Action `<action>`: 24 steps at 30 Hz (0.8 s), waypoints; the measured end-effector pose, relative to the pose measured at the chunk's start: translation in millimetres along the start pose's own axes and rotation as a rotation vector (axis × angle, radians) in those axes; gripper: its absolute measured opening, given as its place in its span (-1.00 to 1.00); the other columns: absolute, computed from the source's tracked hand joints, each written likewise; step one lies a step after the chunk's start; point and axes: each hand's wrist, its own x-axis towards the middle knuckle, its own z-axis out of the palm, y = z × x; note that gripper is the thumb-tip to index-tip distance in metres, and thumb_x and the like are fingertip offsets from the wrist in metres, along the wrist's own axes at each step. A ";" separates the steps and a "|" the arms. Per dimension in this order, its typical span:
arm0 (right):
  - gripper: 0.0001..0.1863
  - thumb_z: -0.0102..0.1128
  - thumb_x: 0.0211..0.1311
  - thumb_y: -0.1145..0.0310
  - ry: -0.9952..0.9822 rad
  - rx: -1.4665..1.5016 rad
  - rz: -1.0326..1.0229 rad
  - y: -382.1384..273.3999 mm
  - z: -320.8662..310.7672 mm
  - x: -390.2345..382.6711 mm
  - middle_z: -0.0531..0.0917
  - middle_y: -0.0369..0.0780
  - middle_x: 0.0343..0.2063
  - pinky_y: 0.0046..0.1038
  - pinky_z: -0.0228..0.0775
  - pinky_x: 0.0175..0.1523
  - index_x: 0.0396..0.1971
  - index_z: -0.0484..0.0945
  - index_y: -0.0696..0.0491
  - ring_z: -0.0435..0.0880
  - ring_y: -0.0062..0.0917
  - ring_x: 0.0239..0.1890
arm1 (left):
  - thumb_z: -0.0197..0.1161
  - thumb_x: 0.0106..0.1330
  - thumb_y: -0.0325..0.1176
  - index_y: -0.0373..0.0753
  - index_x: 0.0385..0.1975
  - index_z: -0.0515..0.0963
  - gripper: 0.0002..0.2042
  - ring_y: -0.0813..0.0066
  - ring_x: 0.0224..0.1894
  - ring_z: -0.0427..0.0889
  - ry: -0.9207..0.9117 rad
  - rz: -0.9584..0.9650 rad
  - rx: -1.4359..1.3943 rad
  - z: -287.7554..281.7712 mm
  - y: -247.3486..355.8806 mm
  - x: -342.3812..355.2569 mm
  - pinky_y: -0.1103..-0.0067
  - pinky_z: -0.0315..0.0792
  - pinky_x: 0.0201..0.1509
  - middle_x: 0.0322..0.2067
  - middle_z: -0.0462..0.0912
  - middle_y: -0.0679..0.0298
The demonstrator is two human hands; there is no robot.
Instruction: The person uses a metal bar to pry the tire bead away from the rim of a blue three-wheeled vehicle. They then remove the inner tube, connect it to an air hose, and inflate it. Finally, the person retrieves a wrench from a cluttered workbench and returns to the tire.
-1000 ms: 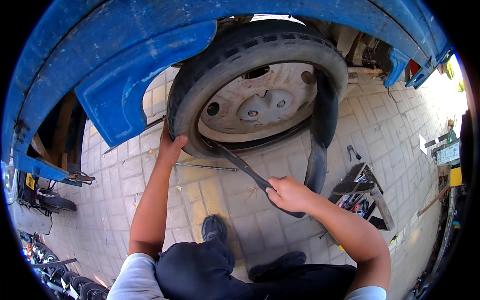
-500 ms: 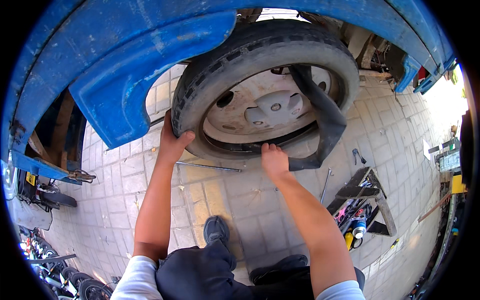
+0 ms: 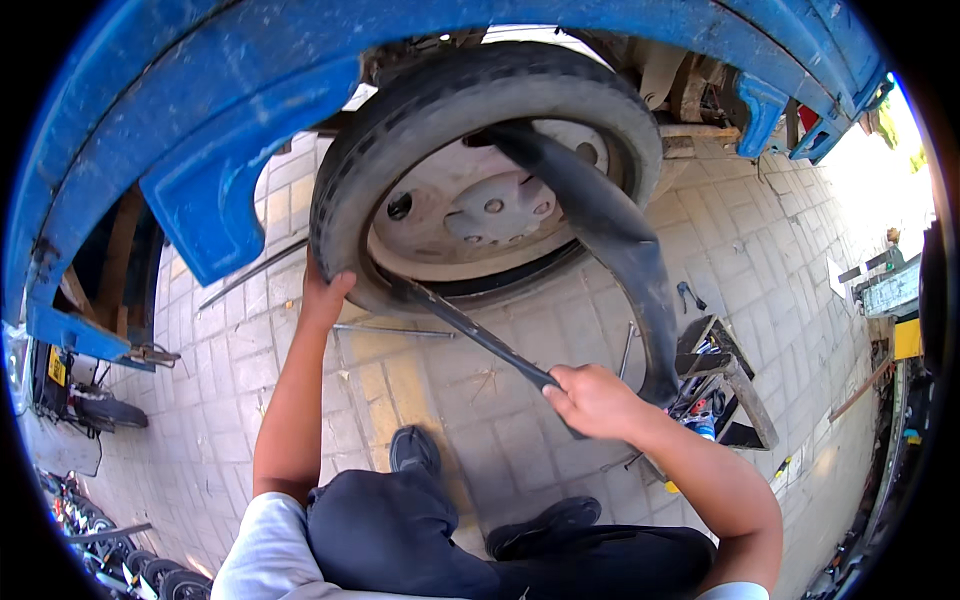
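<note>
A worn black tire (image 3: 350,175) stands on a pale wheel rim under the blue vehicle body. My left hand (image 3: 325,300) grips its lower left side, thumb on the sidewall and the other fingers hidden behind the tread. A limp, flattened black inner tube (image 3: 610,220) hangs out of the wheel on the right. Another stretch of it runs taut from the tire's lower left edge to my right hand (image 3: 595,400). That hand is closed around the tube, low and in front of the wheel. Part of the tube remains hidden inside the tire.
A metal rod (image 3: 395,331) lies on the paving below the tire, and a longer bar (image 3: 255,270) sits left of it. At the right stands an open tool tray (image 3: 745,385) with several tools, partly behind the tube. Blue body panels (image 3: 210,215) overhang the wheel.
My right hand has drawn a length of tube out of the tire's lower edge, toward me and to the right. My left hand stays on the tire. The view has shifted slightly.
</note>
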 end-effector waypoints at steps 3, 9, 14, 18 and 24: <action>-0.55 0.16 0.22 0.13 0.115 -0.381 0.061 47.3 19.3 46.1 0.59 0.01 -0.26 -0.13 0.37 -0.08 -0.07 0.41 0.18 0.58 -0.06 -0.18 | 0.41 -0.05 0.19 -0.37 0.29 0.13 0.01 0.31 0.25 0.32 -0.066 -0.190 0.031 -0.9 -46.1 -11.3 0.48 0.17 0.32 0.19 0.37 0.07; -0.07 0.39 -0.03 0.02 0.355 -0.499 0.108 66.0 70.5 160.8 0.41 -0.06 0.05 -0.17 0.14 0.20 0.26 0.16 0.18 0.38 -0.23 0.14 | 0.39 -0.18 0.38 -0.35 0.38 -0.06 0.24 0.24 0.42 0.02 -0.084 -0.044 -0.125 -4.1 -8.2 -5.5 0.37 -0.05 0.44 0.37 0.07 0.06; -0.38 0.26 0.07 0.18 0.547 -0.428 0.226 52.9 113.9 210.2 0.47 -0.04 -0.05 -0.19 0.24 0.14 0.06 0.33 0.21 0.46 -0.22 0.05 | 0.31 -0.15 0.46 -0.41 0.33 0.07 0.19 0.25 0.33 0.21 -0.036 0.033 -0.042 -4.9 51.2 23.0 0.41 0.07 0.37 0.27 0.25 0.04; -0.67 0.07 0.18 0.33 0.573 -0.218 0.170 58.7 111.9 211.1 0.59 -0.03 -0.26 -0.09 0.41 -0.03 -0.13 0.43 0.22 0.61 -0.11 -0.17 | 0.27 -0.10 0.46 -0.42 0.30 0.13 0.15 0.26 0.24 0.30 0.000 0.020 -0.011 6.3 57.1 18.3 0.44 0.16 0.30 0.20 0.34 0.06; -0.72 -0.03 0.32 0.28 0.258 -0.010 0.018 -14.4 78.4 139.6 0.62 0.07 -0.46 -0.05 0.43 -0.16 -0.31 0.47 0.23 0.61 0.04 -0.30 | 0.27 -0.12 0.46 -0.42 0.23 0.20 0.10 0.24 0.18 0.36 0.050 0.054 0.053 7.0 62.1 10.7 0.42 0.20 0.26 0.12 0.40 0.02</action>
